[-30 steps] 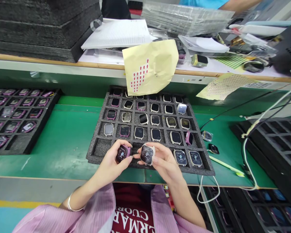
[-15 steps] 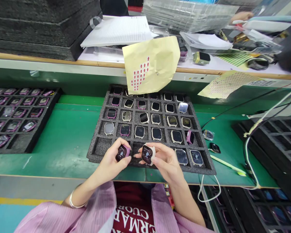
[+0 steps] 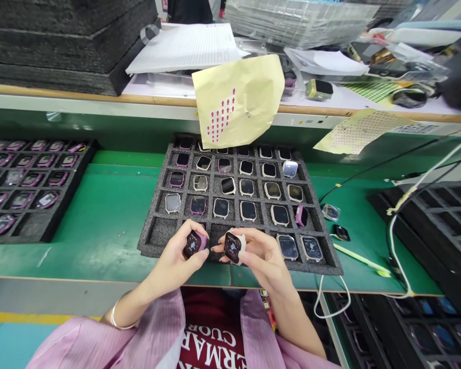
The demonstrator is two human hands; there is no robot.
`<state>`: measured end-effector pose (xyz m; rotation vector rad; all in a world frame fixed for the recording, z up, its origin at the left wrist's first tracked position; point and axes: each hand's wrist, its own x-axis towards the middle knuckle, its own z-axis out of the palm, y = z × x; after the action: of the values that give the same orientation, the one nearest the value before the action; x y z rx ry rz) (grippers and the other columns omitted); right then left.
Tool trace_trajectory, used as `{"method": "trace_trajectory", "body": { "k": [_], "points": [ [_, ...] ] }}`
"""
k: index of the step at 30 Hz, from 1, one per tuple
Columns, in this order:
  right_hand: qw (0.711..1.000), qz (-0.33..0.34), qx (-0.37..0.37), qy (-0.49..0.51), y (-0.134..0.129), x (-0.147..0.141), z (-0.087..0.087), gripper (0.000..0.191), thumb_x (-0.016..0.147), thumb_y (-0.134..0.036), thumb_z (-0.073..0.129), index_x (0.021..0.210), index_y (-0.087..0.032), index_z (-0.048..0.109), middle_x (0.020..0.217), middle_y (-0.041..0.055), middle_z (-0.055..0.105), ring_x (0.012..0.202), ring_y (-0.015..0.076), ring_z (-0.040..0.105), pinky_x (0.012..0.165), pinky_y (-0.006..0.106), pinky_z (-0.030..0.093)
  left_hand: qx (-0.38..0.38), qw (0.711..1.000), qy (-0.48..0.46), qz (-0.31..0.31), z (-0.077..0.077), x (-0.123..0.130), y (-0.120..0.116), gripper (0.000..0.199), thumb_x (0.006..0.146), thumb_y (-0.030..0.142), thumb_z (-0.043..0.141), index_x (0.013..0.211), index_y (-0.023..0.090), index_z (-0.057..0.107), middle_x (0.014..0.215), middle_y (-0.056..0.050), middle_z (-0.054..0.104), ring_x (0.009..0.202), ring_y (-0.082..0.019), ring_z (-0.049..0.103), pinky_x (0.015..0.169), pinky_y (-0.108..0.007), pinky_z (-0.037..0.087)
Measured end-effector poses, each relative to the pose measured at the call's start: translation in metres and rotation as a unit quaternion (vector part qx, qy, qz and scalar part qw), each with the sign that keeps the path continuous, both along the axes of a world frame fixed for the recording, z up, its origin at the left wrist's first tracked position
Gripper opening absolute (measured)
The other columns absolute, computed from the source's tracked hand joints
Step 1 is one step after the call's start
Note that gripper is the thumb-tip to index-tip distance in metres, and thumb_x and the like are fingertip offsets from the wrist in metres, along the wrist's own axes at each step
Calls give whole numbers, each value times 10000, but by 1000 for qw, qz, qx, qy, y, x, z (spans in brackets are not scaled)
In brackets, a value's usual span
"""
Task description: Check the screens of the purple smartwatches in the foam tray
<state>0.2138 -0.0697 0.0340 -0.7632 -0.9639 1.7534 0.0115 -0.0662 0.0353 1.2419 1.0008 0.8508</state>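
Note:
My left hand (image 3: pixel 180 253) is closed around a purple smartwatch body (image 3: pixel 194 244), its lit screen turned up toward me. In my right hand (image 3: pixel 264 255) I grip a white smartwatch body (image 3: pixel 233 247) by its edges, its screen also lit and tilted left. Neither watch shows a strap. Both hands are over the front row of a dark foam tray (image 3: pixel 153 251), whose compartments hold several white and purple watch bodies. A purple watch (image 3: pixel 301 215) stands on its side at the tray's right. My hands hide part of the front compartments.
Another foam tray (image 3: pixel 42 233) with purple watches lies left on the green bench (image 3: pixel 107 205). To the right are a coiled cable (image 3: pixel 331 212), a small black watch (image 3: pixel 341 233), a light-green stick (image 3: pixel 361 260) and hanging wires. Yellow sticker sheets (image 3: pixel 240 102) hang from the shelf above.
Both hands keep hold of their watches and have barely moved. A hand at the far upper right of the shelf has gone from view.

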Motion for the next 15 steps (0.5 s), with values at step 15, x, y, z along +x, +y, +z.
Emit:
{"method": "trace_trajectory", "body": {
  "k": [15],
  "points": [
    [1000,-19,-9,-21,-1,-1,-2,343,761,-268,753,1083,-199,655,983,101,704,864,290,705,722,428,606,-25,1000,7,9,-4,4,5,155,851,231,529,966,225,425,681,75,418,356,-25,361,334,-158,245]
  ]
}}
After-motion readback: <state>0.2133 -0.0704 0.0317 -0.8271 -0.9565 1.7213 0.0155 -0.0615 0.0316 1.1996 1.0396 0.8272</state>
